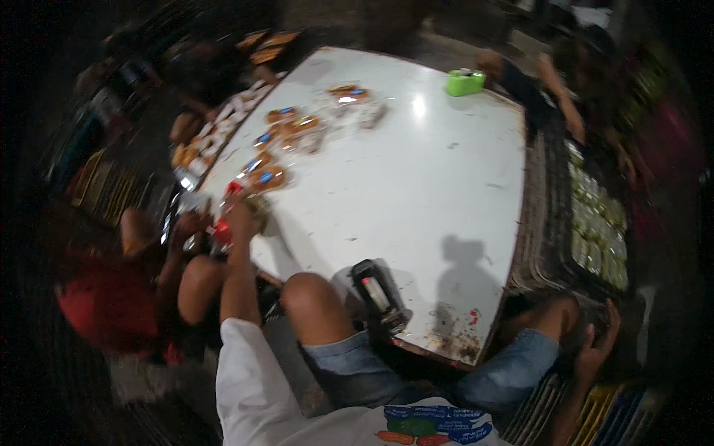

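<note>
My left hand (242,215) reaches over the left edge of the white table, its fingers curled and blurred. A small olive-brown item (260,207) shows beside the fingers; what they hold I cannot make out. Red parts of an object (222,232) show next to this hand, close to a co-worker's hand (192,223). My right hand (599,342) is low at the right, off the table, fingers apart and nothing visible in it. It is nearest to a dark tray (571,253) of wrapped pale-green items (595,223).
The white table (372,215) bears several clear-wrapped brown buns (268,177), a black tape dispenser (379,296) at its near edge and a green dispenser (465,82) at the far right. Unwrapped buns (212,141) line the left side. Co-workers sit left and far right.
</note>
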The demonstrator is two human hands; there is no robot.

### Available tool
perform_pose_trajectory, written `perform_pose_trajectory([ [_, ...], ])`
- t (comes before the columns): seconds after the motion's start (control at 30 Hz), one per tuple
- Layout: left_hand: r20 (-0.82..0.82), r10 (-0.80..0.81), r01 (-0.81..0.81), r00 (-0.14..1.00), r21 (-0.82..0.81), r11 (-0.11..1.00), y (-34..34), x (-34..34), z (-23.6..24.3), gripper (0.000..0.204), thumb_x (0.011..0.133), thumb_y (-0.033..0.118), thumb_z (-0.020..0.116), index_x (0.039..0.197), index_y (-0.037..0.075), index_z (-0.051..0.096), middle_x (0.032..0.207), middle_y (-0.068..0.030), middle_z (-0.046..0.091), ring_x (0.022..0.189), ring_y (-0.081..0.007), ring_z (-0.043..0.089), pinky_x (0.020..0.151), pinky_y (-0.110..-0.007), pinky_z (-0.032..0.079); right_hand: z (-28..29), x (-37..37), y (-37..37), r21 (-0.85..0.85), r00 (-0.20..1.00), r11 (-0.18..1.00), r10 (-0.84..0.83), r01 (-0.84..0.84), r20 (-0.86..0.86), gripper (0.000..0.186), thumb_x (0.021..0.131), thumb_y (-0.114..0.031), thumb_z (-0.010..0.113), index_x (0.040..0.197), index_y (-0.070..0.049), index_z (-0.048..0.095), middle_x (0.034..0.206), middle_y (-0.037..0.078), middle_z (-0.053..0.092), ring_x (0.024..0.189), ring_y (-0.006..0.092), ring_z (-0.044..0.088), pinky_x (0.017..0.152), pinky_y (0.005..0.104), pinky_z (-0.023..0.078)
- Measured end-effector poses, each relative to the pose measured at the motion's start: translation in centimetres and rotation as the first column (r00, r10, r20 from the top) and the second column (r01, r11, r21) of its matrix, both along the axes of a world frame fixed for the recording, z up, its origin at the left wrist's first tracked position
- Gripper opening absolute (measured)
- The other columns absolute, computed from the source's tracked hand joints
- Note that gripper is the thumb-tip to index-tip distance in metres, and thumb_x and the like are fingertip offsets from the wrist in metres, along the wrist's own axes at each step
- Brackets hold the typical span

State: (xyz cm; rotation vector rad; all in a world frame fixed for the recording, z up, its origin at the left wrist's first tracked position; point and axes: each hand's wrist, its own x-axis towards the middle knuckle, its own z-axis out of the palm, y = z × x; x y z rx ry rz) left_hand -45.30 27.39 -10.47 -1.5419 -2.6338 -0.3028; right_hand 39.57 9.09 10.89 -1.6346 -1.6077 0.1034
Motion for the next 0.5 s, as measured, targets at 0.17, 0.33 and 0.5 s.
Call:
perform_pose_trajectory([
  [0.17, -0.121, 0.237, -0.254, 0.964, -0.152, 0.955, -0.9, 2.7, 0.3, 0.103, 0.061, 0.048, 0.086, 0.139, -0.004, 0.043, 0.145, -0.0304, 0.043, 0.131, -0.0471, 0.047, 0.104, -0.057, 0.042, -1.1, -2.5, -3.0, 0.114, 0.956, 0.994, 0.032, 0.002, -0.291, 0.040, 0.101, -0.020, 0.057, 0.137, -0.002, 0.052, 0.125, 0.013, 0.060, 0.108, 0.0223, 0.061, 0.093, 0.0364, 0.050],
  [0.33, 0.300, -0.264, 0.226, 0.917, 0.155, 0.962, 0.9, 11.1, 7.5, 0.085, 0.066, 0.030, 0.085, 0.131, -0.005, 0.043, 0.124, -0.0257, 0.058, 0.115, -0.0410, 0.059, 0.096, -0.047, 0.048, -2.8, -12.6, -0.5, -0.034, 0.511, 0.959, 0.120, -0.282, -0.851, 0.037, 0.099, -0.022, 0.062, 0.129, -0.001, 0.054, 0.117, 0.014, 0.064, 0.103, 0.0233, 0.065, 0.093, 0.0385, 0.054],
  [0.5, 0.464, -0.672, 0.487, 0.576, 0.466, 0.739, -2.9, 31.6, 21.1, 0.074, 0.074, 0.019, 0.083, 0.129, -0.005, 0.040, 0.115, -0.0249, 0.064, 0.106, -0.0379, 0.066, 0.092, -0.042, 0.052, -2.1, -23.7, 4.5, 0.038, 0.510, 0.703, 0.551, -0.710, -0.661, 0.069, 0.095, -0.015, 0.068, 0.151, -0.003, 0.030, 0.144, 0.019, 0.050, 0.128, 0.0273, 0.054, 0.104, 0.0414, 0.047],
])
